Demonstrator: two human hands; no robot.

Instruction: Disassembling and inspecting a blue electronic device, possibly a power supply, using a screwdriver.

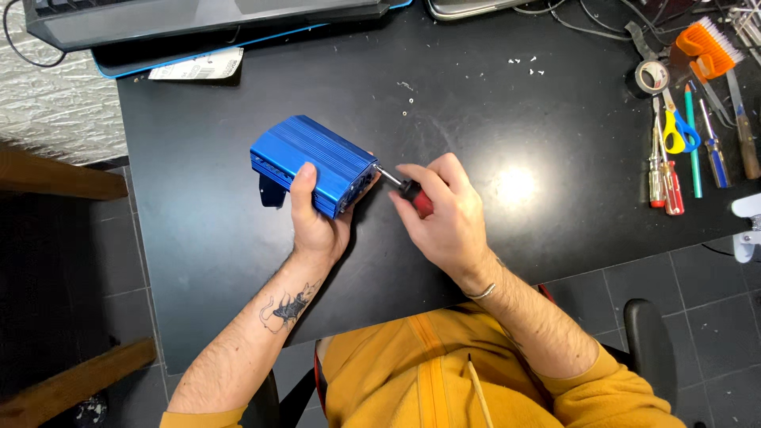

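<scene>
My left hand [313,214] grips a blue ribbed metal box [309,158] from below, holding it tilted above the black table [198,238]. My right hand [440,210] is closed around a screwdriver [411,192] with a red and black handle. Its metal tip touches the box's right end face. A dark bracket hangs under the box's left side.
Several screwdrivers [664,178], scissors [678,131], a tape roll [652,77] and an orange brush [705,43] lie at the right of the table. Small screws [525,63] are scattered at the back. A keyboard [198,16] sits at the far edge, a chair [650,341] below.
</scene>
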